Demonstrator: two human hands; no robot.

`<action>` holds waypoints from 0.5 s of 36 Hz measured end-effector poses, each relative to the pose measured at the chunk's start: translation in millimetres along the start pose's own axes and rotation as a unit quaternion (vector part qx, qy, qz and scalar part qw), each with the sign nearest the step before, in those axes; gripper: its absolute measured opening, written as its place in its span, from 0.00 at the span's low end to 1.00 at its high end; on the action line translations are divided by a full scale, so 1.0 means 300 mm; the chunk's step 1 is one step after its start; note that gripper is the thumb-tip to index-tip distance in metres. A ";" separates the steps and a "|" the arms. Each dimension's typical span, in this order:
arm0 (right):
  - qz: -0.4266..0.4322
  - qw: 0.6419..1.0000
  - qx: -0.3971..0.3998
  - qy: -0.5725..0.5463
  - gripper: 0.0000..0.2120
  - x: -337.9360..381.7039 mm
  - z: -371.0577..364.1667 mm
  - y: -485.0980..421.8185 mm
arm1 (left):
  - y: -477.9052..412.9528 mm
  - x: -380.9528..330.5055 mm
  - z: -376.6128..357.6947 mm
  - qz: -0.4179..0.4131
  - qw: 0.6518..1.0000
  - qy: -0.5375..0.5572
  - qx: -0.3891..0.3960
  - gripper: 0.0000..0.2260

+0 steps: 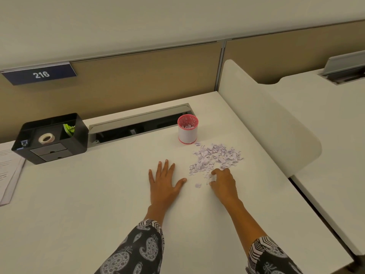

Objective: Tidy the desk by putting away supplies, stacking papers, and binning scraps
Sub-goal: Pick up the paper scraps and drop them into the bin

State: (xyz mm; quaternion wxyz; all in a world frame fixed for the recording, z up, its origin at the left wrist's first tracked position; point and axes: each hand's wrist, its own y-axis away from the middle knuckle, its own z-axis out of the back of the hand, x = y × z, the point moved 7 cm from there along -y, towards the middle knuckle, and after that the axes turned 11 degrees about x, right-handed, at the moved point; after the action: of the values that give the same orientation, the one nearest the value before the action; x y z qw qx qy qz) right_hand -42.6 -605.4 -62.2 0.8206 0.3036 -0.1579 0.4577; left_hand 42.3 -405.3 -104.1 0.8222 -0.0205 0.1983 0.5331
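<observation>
Black organizer at desk back-left corner. Left hand flat mid-desk, fingers spread, holding nothing. Right hand curled, pinching scraps at pile's near edge. Cup behind pile, toward back edge.

White desk under your hands. Your left hand flat on it, palm down, fingers spread. Your right hand curled over a few paper scraps at near edge of scrap pile. Pile spreads just beyond right hand's fingertips; one stray scrap between your two hands. Pink-and-white cup upright beyond pile, scraps inside. Black organizer far left of left hand, at desk's back. Printed papers at left edge, beside organizer.
</observation>
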 end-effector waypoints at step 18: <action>0.092 0.995 -0.007 -0.031 0.22 0.097 -0.106 -0.030 | -0.005 0.001 -0.004 0.033 0.999 -0.032 -0.013 0.30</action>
State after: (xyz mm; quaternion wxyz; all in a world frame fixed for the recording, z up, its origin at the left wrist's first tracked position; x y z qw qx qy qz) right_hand -20.1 -569.4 -74.2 0.7717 0.2956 -0.2140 0.5208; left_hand 43.5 -406.0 -105.6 0.8098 -0.0076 0.1654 0.5629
